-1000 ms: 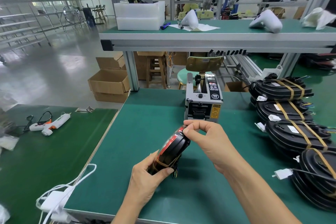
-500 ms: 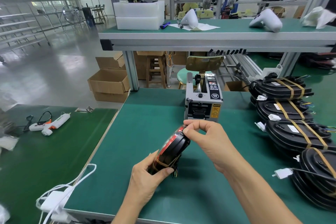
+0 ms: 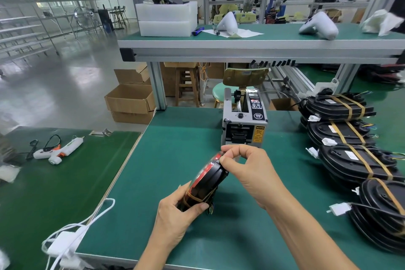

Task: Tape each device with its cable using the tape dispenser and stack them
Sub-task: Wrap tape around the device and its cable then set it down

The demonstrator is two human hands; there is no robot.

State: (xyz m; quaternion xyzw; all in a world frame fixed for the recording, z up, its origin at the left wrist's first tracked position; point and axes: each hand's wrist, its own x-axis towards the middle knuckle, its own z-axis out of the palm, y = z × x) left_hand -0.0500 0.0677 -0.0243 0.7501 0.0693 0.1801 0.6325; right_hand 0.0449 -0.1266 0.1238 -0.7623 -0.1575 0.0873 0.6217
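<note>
Next to nothing different from half a second and a full second back: same tilt of the round black device with the red face (image 3: 208, 178), same two grips, same spot over the middle of the green-matted bench (image 3: 175, 149), just in front of the grey tape dispenser (image 3: 244, 123). Judged from that stillness, a slow pressing-down of tape at the device's upper rim rather than any new step; this unit not yet ready for stacking.

Left hand (image 3: 175, 217) cupped under the lower end of the device, fingers curled round the back and thumb laid across the brown tape band (image 3: 195, 198) already wrapped there, with thin coloured wire ends (image 3: 210, 209) poking out just beside the thumb. Right hand (image 3: 247, 173) closed in a pinch on the top rim, thumb and forefinger tips meeting at the edge; whether a strip of clear tape sits between them, too faint to tell. Device held clear of the bench surface, standing on edge and leaning toward the far side.

Along the right edge of the bench, a row of finished black devices (image 3: 350, 136) leaning one on another, each crossed by brown bands, white plugs (image 3: 338, 208) hanging out toward the centre. On the neighbouring bench to the left, a white glue gun (image 3: 59, 150), well apart.
</note>
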